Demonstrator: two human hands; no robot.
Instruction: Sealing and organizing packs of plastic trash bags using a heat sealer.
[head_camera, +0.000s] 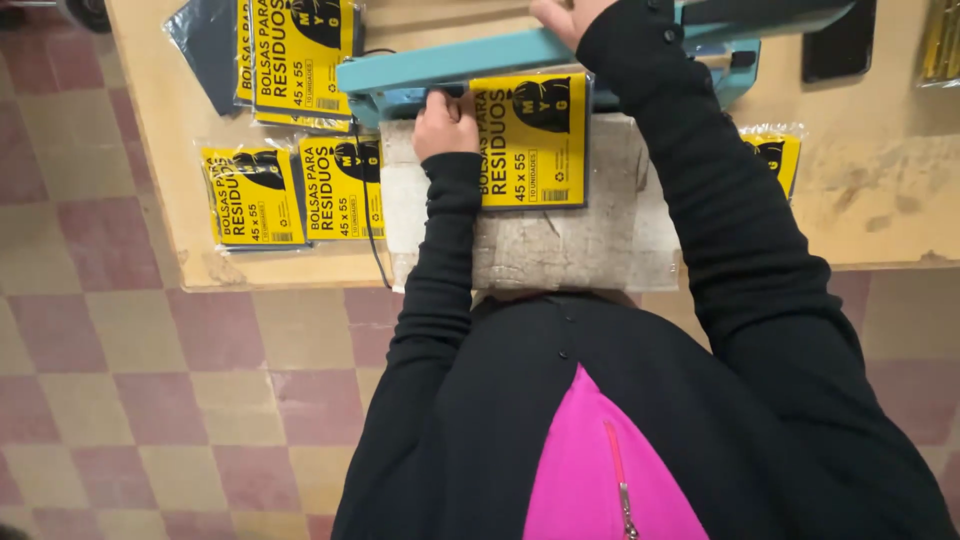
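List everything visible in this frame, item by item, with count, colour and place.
sealed packets: four at left of the table, yellow and black, two flat near the edge, two stacked farther back
packet being held: one, yellow and black, on the pad with its top edge at the sealer
edge packet: one, yellow, partly hidden by the right sleeve
sealer: one, teal, arm across the table
pad: one, grey-beige, under the held packet
table: one, tan wood
floor: pink and beige tiles
left hand: on the held packet's corner
right hand: on the sealer arm
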